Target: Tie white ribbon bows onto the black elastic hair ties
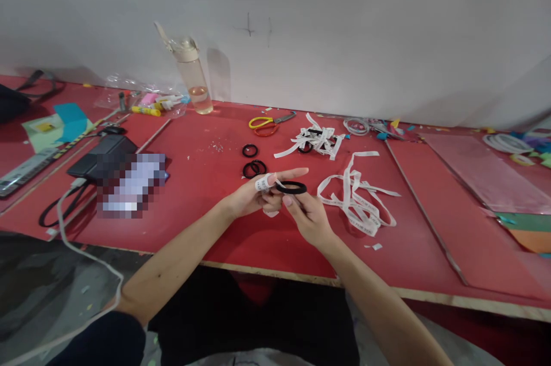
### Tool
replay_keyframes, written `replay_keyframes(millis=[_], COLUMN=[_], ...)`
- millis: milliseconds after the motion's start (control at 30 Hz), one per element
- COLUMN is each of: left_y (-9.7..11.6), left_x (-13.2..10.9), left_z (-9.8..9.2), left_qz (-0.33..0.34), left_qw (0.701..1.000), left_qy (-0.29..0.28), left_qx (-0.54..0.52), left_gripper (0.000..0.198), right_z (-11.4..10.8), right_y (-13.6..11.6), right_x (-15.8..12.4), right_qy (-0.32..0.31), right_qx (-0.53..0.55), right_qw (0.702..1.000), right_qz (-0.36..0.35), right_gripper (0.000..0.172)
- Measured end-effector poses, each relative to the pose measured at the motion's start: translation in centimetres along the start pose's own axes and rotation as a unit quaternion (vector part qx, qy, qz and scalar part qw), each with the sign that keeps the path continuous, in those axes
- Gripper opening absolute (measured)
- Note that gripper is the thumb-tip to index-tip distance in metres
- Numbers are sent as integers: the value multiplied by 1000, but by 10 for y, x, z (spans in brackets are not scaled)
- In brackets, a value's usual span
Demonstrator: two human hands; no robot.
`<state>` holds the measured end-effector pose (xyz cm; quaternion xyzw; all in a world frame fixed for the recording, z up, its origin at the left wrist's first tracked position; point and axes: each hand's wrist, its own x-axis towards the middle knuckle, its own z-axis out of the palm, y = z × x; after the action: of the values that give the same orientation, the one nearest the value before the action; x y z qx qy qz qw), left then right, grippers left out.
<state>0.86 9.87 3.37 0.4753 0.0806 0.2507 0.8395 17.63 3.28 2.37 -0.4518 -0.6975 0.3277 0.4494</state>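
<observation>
"Red tabletop [193, 171] against a plain grey wall [344, 27]. What stands at the left?"

"Black box [103, 155] with a white cable [64, 228] by it, the cable running off the table edge. Just right of the box, a flat item [133, 185], pixelated, identity unreadable. Behind these, a yellow marker [146, 111] and an upright clear drinking bottle [191, 76], part-filled."

"Next, toward the centre?"

"Three loose black rings: one alone [243, 151], two overlapping [253, 170], just beyond the left hand [247, 197]."

"State of that hand?"

"Index finger extended, the others curled; it grips a white printed ribbon [262, 183] at the thumb. One end reaches the held black ring [297, 191]; whether it is fastened, cannot tell."

"And the ring itself?"

"Off the table, between the two hands, pinched by the right hand [312, 218] with thumb and fingers. Farther back lie scissors [275, 120], one handle loop yellow, one red."

"Right side?"

"Tangled heap of white ribbon pieces [321, 142] with black rings among them; nearer, a long printed ribbon [350, 205] in loose loops. Then a red board [465, 234], and beyond it a pinkish sheet [486, 174]."
</observation>
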Motion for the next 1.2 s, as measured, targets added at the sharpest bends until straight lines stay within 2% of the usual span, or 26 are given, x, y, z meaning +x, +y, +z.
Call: replay_keyframes(millis=[100,300,633,800,967,1200], left_y=[0,1,7,8,8,10], left_x=[1,1,1,0,1,1], left_z=[-1,-3,8,8,8,8], left_qz=[1,10,30,49,74,89], left_qw=[1000,998,973,963,969,955], left_qy=[14,4,77,92,86,97], left_qx=[9,62,215,247,219,264], left_gripper=[67,64,55,50,51,59], right_z=[0,0,1,1,1,2], right_y=[1,-1,-1,0,3,2], right_x=[0,1,0,1,0,1], right_qy=[4,20,52,33,41,32], right_qx=[2,-6,-2,-11,23,131], right_qw=[1000,1000,999,999,998,989], right_qz=[3,-2,15,8,37,66], right_gripper=[41,43,46,44,46,53])
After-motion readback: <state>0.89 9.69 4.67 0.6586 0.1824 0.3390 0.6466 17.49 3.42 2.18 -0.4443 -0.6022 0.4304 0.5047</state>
